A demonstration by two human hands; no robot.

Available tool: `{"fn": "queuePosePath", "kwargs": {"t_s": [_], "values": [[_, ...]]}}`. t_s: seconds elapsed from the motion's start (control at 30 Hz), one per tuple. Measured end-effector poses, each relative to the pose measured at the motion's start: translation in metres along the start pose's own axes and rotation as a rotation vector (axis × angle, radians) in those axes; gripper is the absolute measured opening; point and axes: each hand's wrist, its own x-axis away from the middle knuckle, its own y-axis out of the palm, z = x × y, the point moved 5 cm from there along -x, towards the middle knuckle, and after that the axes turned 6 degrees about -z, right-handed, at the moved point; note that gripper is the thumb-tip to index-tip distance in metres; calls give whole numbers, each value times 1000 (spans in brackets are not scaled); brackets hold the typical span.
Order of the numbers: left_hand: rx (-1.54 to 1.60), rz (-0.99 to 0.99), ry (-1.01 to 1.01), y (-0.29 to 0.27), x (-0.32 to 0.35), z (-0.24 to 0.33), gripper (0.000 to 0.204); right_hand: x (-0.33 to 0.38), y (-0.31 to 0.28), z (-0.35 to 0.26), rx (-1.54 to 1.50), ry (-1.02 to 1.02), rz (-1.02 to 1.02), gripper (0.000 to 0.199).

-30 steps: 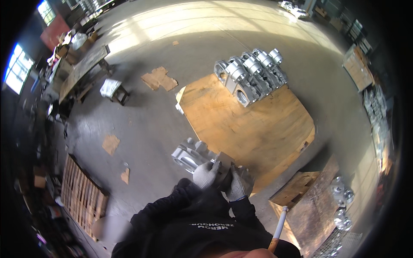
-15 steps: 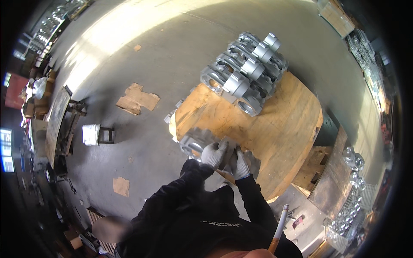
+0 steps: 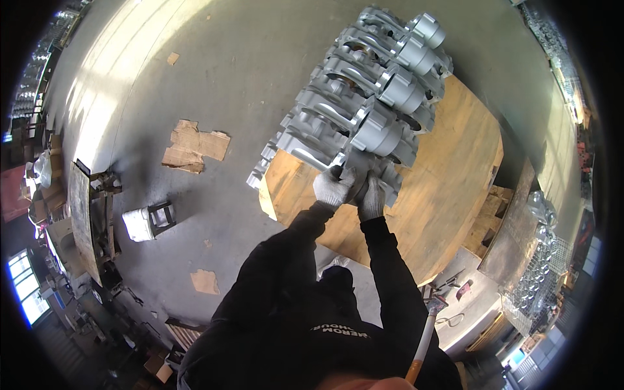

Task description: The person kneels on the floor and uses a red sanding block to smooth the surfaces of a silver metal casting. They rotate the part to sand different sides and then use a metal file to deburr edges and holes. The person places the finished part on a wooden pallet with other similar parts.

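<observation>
Both my hands wear pale knitted gloves and grip one grey metal casting at its near end. My left hand holds its lower left edge; my right hand clasps it just beside. The casting is at the near end of a row of several like grey castings with round flanged ends. They stand on a wooden board lying on the concrete floor. My black sleeves reach up from the lower edge.
Cardboard scraps lie on the floor to the left. A small metal stand and workbenches are further left. Wire crates with shiny parts and wooden pieces stand right of the board. A pale handle rises at bottom right.
I have moved with the casting in both hands from the floor beside the board up to the row of castings, which now fills the upper middle of the view.
</observation>
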Motion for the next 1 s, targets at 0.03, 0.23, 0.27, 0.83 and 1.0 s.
{"fn": "queuePosePath", "kwargs": {"t_s": [0.03, 0.23, 0.27, 0.83, 1.0], "values": [[41, -5, -12, 2, -1, -4, 44, 1, -4, 4, 5, 79, 109, 57], [-42, -1, -14, -3, 4, 3, 50, 6, 1, 0, 22, 114, 140, 54], [-79, -14, -33, -4, 4, 6, 50, 6, 2, 0, -3, 116, 142, 53], [162, -14, 20, -6, 9, -4, 38, 9, 0, 6, 140, 12, 149, 63], [36, 34, 167, -4, -8, -8, 47, 0, 0, 6, 214, -25, 204, 72]]}}
